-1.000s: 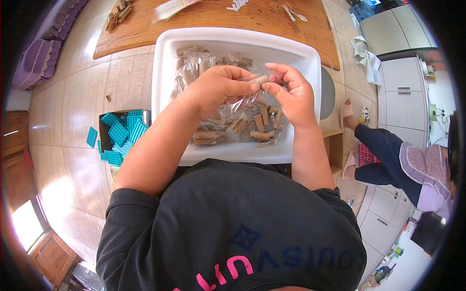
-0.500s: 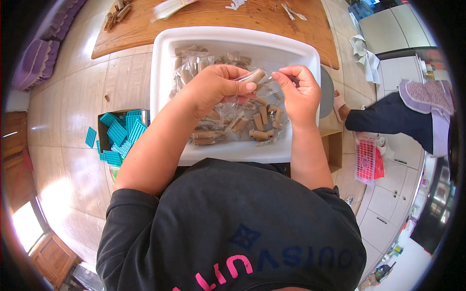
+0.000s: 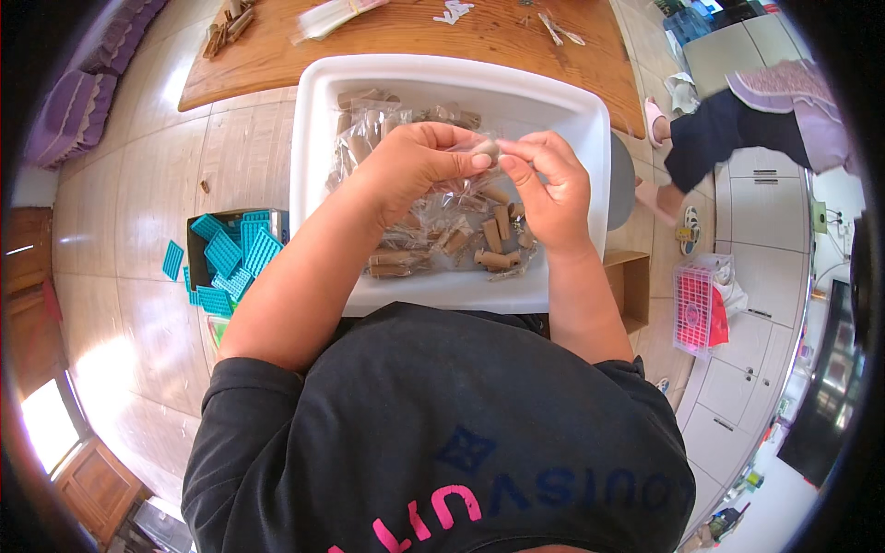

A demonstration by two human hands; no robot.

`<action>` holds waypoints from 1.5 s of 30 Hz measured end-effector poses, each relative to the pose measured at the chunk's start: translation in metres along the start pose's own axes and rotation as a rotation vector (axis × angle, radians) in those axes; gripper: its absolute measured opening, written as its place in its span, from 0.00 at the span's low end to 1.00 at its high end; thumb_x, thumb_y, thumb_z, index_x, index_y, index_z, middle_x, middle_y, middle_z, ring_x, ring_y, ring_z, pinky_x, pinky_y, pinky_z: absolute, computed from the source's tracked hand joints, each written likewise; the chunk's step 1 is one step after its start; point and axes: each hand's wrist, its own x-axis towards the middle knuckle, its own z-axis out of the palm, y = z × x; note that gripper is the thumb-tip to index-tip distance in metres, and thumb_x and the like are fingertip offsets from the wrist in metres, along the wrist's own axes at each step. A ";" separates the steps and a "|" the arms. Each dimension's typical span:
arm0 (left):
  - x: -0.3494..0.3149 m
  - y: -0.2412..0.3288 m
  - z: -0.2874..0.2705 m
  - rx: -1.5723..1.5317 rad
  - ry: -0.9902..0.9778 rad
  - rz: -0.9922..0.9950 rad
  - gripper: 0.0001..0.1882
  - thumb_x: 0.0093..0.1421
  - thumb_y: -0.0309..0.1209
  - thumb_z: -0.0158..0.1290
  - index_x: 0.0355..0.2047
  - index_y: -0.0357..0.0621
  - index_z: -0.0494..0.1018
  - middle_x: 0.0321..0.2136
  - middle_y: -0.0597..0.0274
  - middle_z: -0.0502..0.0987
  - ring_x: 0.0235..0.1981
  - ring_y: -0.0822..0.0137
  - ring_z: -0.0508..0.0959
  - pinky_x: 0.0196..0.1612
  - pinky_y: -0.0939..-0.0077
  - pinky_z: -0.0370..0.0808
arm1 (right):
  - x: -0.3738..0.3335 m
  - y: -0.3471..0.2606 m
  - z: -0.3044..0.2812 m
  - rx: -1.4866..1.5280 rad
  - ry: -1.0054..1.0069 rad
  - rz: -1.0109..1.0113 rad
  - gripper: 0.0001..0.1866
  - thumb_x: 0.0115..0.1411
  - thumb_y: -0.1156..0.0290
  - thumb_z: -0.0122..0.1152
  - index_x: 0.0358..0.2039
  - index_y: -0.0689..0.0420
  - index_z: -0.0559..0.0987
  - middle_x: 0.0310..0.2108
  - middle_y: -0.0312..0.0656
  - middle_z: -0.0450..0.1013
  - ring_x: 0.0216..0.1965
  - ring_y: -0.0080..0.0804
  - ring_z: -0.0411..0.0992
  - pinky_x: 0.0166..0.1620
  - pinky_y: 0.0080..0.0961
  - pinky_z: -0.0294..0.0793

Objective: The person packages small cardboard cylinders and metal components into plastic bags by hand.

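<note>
Hands on wrapped roll (pink shirt lettering).

A wooden table runs along the top of the view. On it lie a cluster of brown pieces, a stack of clear plastic sleeves, some white pieces and thin pale strips. A white tub, just in front of it, holds brown rolls, many in clear wrapping, spread over its bottom. The tiled floor carries a box heaped with teal ridged slabs, a small brown scrap, and, on the right, a wire basket. An open cardboard box beside the tub probably stands on the floor too; its base is hard to see.
</note>
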 end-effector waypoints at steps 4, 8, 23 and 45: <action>0.000 -0.002 0.000 0.014 0.048 0.007 0.15 0.52 0.33 0.57 0.39 0.42 0.74 0.30 0.70 0.76 0.27 0.81 0.71 0.28 0.89 0.62 | -0.001 0.001 0.002 -0.016 -0.113 -0.044 0.10 0.50 0.72 0.63 0.34 0.59 0.78 0.28 0.38 0.67 0.31 0.28 0.67 0.34 0.20 0.67; 0.004 -0.005 -0.001 -0.055 0.052 0.037 0.15 0.52 0.32 0.57 0.40 0.42 0.73 0.30 0.70 0.76 0.29 0.81 0.72 0.29 0.89 0.64 | 0.002 -0.006 0.004 0.045 0.010 0.051 0.10 0.49 0.72 0.64 0.33 0.58 0.78 0.34 0.39 0.66 0.33 0.27 0.66 0.35 0.20 0.66; 0.003 -0.007 0.005 -0.194 0.147 0.056 0.12 0.54 0.30 0.55 0.39 0.42 0.74 0.29 0.69 0.76 0.28 0.80 0.72 0.27 0.90 0.66 | -0.002 -0.002 0.009 0.306 0.025 0.253 0.07 0.49 0.80 0.61 0.32 0.62 0.78 0.31 0.37 0.70 0.31 0.23 0.69 0.37 0.17 0.68; 0.003 -0.018 0.014 0.050 0.166 0.258 0.10 0.57 0.27 0.52 0.38 0.37 0.75 0.30 0.67 0.76 0.30 0.80 0.72 0.33 0.87 0.69 | 0.017 -0.014 0.016 -0.155 0.095 -0.121 0.05 0.45 0.79 0.63 0.25 0.60 0.77 0.24 0.40 0.69 0.26 0.34 0.69 0.28 0.25 0.68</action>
